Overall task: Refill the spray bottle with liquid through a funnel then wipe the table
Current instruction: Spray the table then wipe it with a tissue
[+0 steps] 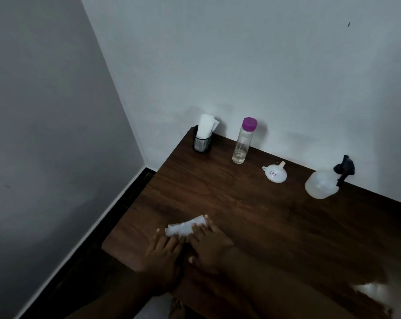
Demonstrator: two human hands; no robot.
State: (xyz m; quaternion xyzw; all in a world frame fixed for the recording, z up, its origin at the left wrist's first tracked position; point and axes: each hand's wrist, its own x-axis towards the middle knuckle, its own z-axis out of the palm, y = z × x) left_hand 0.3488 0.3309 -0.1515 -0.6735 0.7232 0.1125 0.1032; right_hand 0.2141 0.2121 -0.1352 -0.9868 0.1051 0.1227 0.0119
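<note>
A white tissue (183, 227) lies flat on the dark wooden table (252, 210) near its front left corner. My left hand (165, 249) and my right hand (210, 245) both press on it with spread fingers, side by side. The translucent spray bottle (321, 184) with a black trigger head stands at the back right. A white funnel (275, 172) lies on the table to its left. Further left stands a clear bottle (242, 143) with a purple cap and a little liquid at the bottom.
A black mesh cup (202, 143) holding white tissues stands at the table's back left corner, against the white wall. The table's left edge drops to a dark floor strip (84, 256). A bright reflection (369, 291) shows on the table at front right.
</note>
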